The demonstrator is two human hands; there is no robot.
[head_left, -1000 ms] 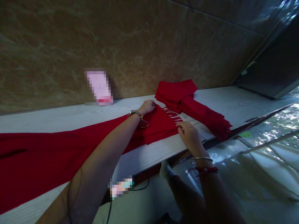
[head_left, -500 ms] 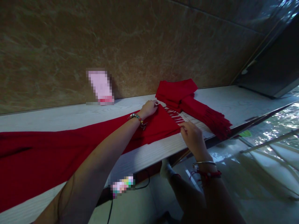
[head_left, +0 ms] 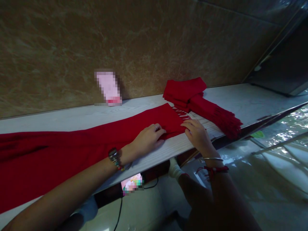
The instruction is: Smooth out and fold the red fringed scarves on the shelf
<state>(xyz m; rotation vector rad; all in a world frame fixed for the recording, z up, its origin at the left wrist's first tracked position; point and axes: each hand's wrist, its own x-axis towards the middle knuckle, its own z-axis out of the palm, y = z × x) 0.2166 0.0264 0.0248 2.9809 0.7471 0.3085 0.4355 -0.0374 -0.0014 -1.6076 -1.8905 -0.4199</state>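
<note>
A long red scarf lies stretched along a white wood-grain ledge, its fringed end to the right. My left hand rests on its near edge, fingers slightly bent and thumb apart toward me. At the fringed end, my right hand has the near corner between thumb and fingers. Just beyond that end sits a second red scarf, folded in a stack, with one fringed tail reaching toward the ledge's front edge.
A blurred pink item leans on the brown marbled wall. Below the ledge are a lit screen with cables and a socked foot. A dark box-like object stands far right, above metal rails.
My left hand has left the far corner of the fringed end and moved toward me, onto the scarf's near edge. My right hand stays at the near corner, fingers a little straighter.
</note>
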